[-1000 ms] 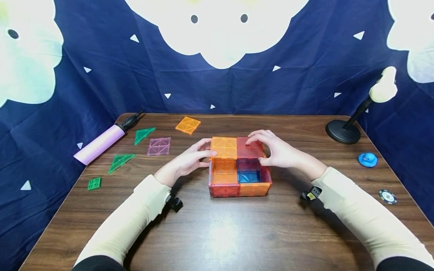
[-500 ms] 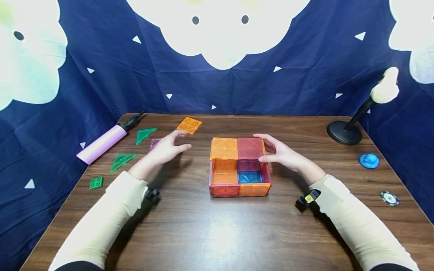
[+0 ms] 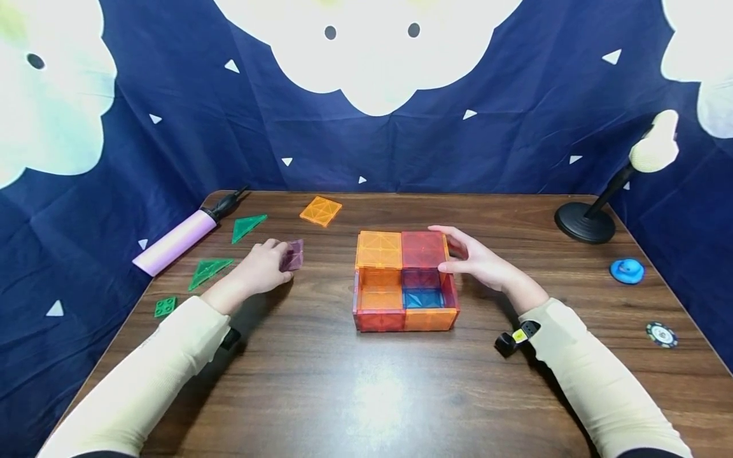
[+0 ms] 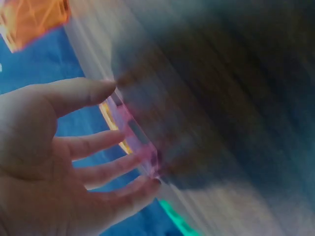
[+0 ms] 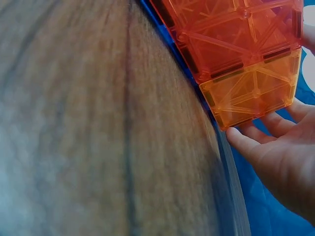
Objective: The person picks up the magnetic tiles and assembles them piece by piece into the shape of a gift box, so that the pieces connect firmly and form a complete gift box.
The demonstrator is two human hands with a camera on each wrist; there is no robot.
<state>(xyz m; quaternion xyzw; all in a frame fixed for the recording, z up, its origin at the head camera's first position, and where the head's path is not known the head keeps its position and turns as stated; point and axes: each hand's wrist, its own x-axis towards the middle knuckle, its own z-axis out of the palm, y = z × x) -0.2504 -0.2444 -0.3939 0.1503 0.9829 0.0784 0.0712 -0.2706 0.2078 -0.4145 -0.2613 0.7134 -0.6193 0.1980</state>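
left hand (image 3: 260,268) pinches the purple square tile (image 3: 294,254) by its edges left of the tile box (image 3: 403,280), right hand (image 3: 478,262) loosely cupping the box's far right corner; tile looks light, stiff, slick, best gripped at rims.

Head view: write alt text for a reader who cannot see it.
A person's left hand pinches a purple square magnetic tile just above a wooden table, while the right hand steadies a low box of orange, red and blue magnetic tiles. Green triangles, an orange tile and a pink pump lie to the left.
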